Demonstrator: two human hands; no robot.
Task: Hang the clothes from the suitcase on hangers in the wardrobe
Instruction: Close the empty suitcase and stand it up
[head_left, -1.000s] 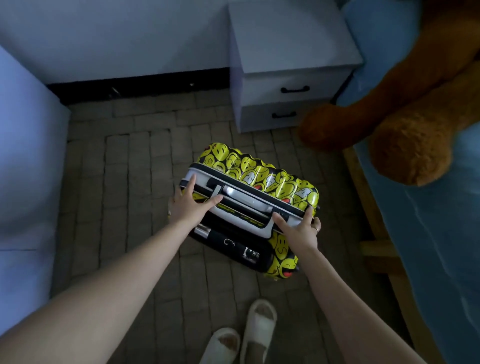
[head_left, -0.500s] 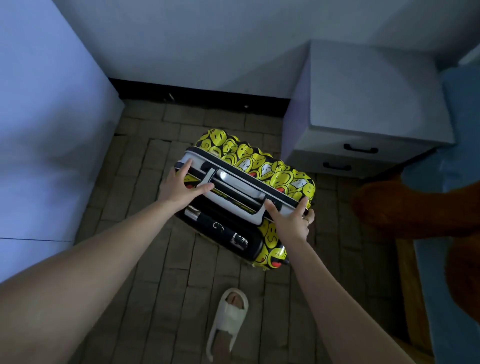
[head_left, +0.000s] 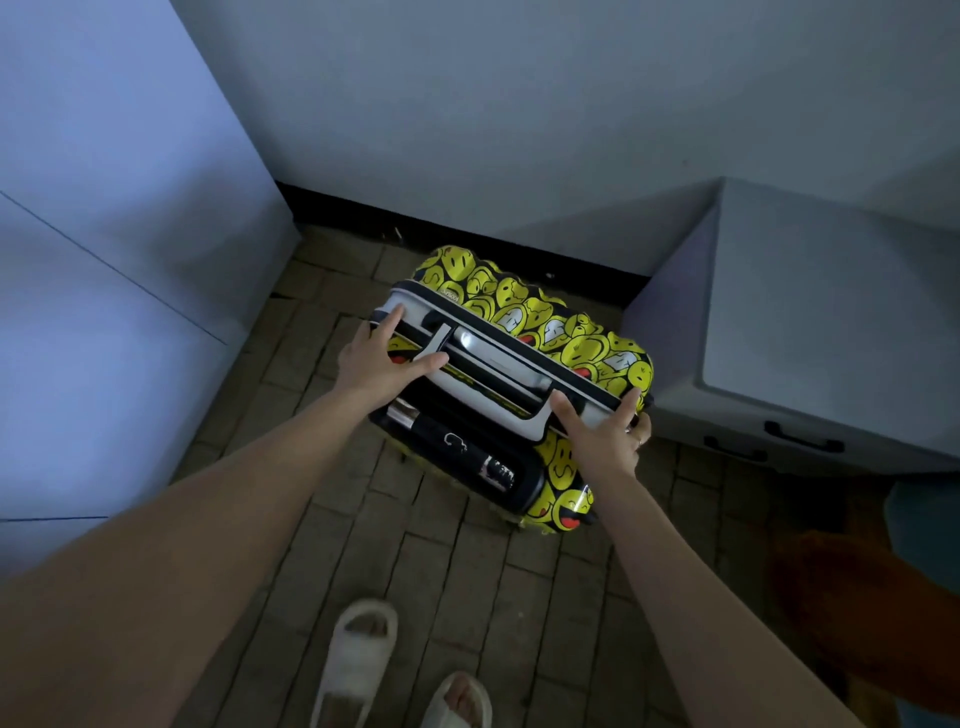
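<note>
Head view is showing the left hand (head_left: 376, 358) lying on the near-left end of the suitcase (head_left: 524, 374), fingers straight over the white rim and thumb stretching along the pale carry handle (head_left: 493, 369); it is pressing, not clasping. The right hand (head_left: 605, 434) is resting on the right end, fingers spread and wrapping slightly over the corner, a ring showing on one finger. Both forearms are reaching forward, nearly straight. The suitcase, closed and printed with yellow smiley faces, is standing on the brick-patterned floor (head_left: 467, 582) by the wall. A small label on its rim is too blurred to read. A white nightstand (head_left: 821, 332) is standing just beside it, and white slippers (head_left: 363, 660) are showing below.
</note>
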